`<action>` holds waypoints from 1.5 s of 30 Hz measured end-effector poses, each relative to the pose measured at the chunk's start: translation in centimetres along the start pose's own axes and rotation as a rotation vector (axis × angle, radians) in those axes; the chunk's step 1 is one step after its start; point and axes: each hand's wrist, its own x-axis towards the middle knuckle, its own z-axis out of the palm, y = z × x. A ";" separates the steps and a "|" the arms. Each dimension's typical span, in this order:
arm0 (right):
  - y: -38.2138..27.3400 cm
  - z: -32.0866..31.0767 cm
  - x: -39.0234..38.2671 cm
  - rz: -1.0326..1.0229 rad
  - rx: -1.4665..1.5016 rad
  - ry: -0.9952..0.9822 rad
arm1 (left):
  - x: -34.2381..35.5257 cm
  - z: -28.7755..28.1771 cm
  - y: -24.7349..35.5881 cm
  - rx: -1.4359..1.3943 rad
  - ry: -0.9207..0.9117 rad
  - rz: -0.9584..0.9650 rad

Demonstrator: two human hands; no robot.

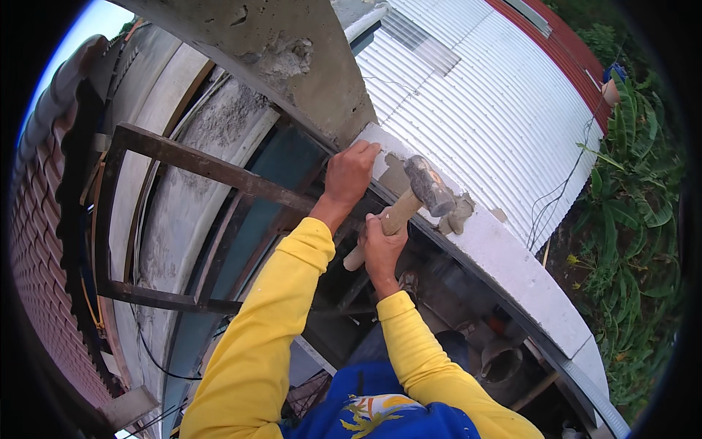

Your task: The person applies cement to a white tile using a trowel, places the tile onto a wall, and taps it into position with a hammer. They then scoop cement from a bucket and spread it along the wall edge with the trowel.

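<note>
My right hand [382, 241] grips the wooden handle of a sledgehammer [428, 187] with a grey metal head, raised at a slant beside a wall of pale blocks [523, 274]. My left hand [353, 170] is closed at the upper end of that wall, just below the concrete beam [278, 66]; what its fingers hold, if anything, is hidden. Grey mortar patches [457, 216] mark the blocks around the hammer head. Under my left wrist runs a dark rectangular frame [190, 161].
A white corrugated roof [475, 88] lies beyond the wall, with banana plants [629, 219] to its right. Red roof tiles [44, 278] line the left. Below me is a dark drop holding a bucket [501, 362]; a sandalled foot [409, 282] shows beside my right wrist.
</note>
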 end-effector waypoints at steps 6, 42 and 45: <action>0.2 0.0 2.3 0.094 -0.230 -0.133 | 0.1 0.1 -0.3 -0.011 -0.004 -0.033; 1.5 0.9 0.6 -0.052 -0.032 0.069 | -0.9 -2.5 0.1 0.004 -0.446 -0.399; 2.0 1.3 -0.1 -0.141 0.119 0.007 | -1.1 -2.5 -0.1 -0.020 -0.413 -0.377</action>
